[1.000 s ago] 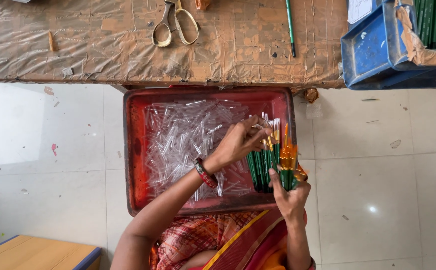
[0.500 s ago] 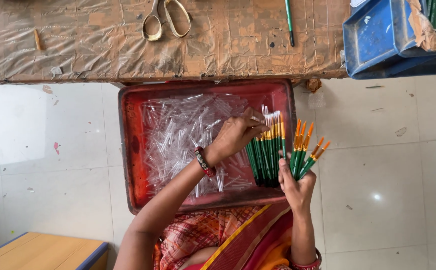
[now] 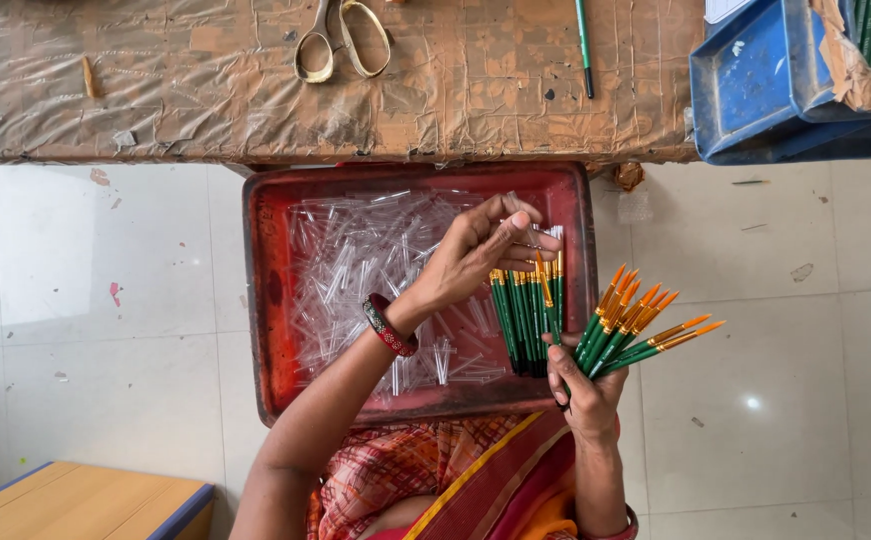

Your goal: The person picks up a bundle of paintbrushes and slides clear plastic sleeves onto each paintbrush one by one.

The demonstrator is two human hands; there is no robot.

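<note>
A red tray (image 3: pixel 266 290) rests on my lap, filled with several clear plastic tubes (image 3: pixel 356 270). Along its right side lies a row of green-handled paintbrushes (image 3: pixel 521 320) with gold ferrules. My right hand (image 3: pixel 581 385) grips a fanned bunch of the same green brushes (image 3: pixel 636 330), their orange tips pointing up and right past the tray's edge. My left hand (image 3: pixel 476 255), with a red bangle on the wrist, is raised over the tray and pinches a clear tube (image 3: pixel 516 208) between its fingertips, just above the brush row.
A paper-covered table (image 3: pixel 206 90) spans the top, with scissors (image 3: pixel 341 40) and a single green brush (image 3: pixel 584 45) on it. A blue tray (image 3: pixel 756 80) with a box of green brushes sits at the top right. A wooden board (image 3: pixel 76 505) lies bottom left on the tiled floor.
My right hand has moved its bunch of brushes to the right and spread them into a fan. My left hand has lifted slightly, with a clear tube at its fingertips.
</note>
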